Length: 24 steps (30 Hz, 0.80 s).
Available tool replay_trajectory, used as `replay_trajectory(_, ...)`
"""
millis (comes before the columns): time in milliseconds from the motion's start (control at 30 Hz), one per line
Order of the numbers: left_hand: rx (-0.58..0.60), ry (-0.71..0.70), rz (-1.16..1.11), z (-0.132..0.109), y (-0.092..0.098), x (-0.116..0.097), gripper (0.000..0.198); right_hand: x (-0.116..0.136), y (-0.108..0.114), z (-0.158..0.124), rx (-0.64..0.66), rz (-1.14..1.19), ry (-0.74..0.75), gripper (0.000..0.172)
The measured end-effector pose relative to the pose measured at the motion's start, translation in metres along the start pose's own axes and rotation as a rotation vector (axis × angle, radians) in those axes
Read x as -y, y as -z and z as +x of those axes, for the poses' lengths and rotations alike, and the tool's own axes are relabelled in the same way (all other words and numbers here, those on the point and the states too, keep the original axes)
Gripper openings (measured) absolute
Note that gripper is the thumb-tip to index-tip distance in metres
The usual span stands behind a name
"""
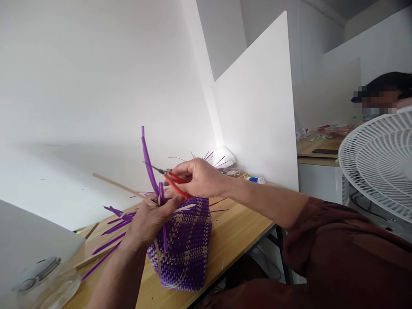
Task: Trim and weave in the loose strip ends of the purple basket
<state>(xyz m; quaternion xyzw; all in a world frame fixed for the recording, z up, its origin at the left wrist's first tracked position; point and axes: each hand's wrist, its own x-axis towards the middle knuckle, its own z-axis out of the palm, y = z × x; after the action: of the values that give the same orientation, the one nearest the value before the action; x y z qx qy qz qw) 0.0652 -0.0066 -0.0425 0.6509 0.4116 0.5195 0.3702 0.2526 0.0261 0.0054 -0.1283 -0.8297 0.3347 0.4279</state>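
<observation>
A purple-and-beige woven basket (185, 240) stands on the wooden table, with loose plastic strips sticking out of its rim. My left hand (148, 219) is closed at the upper edge of the weave, pinching strips where they meet it. One long purple strip (148, 161) rises from there, and a beige strip (119, 182) points out to the left. In my right hand (202, 178) are red-handled pliers (174, 182) with a slim, dark nose. Their handles are spread, and their tip lies across the tall strip; whether it touches cannot be made out.
More purple strips (109, 246) fan out left over the table (240, 227). A clear container (49, 283) with a grey lid stands front left. White panels (257, 111) rise behind. At right are a white fan (380, 159) and another person (383, 92).
</observation>
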Motion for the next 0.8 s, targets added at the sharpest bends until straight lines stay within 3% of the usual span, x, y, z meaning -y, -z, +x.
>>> replay_trajectory(167,-0.034,-0.008,-0.001,-0.001,-0.001,0.003,0.029,-0.006,-0.015,0.010,-0.070,0.099,-0.042,0.022)
replay_trajectory(367,-0.080,-0.019,-0.127,-0.004,-0.010,-0.003,0.040,-0.015,-0.009,0.009,-0.072,0.256,-0.103,0.025)
replay_trajectory(600,-0.179,-0.045,0.003,-0.007,-0.014,-0.005,0.043,-0.018,-0.005,0.008,-0.170,0.204,-0.131,0.022)
replay_trajectory(800,-0.199,-0.089,0.050,-0.005,-0.019,-0.007,0.036,-0.002,-0.008,-0.001,-0.368,0.057,0.165,0.020)
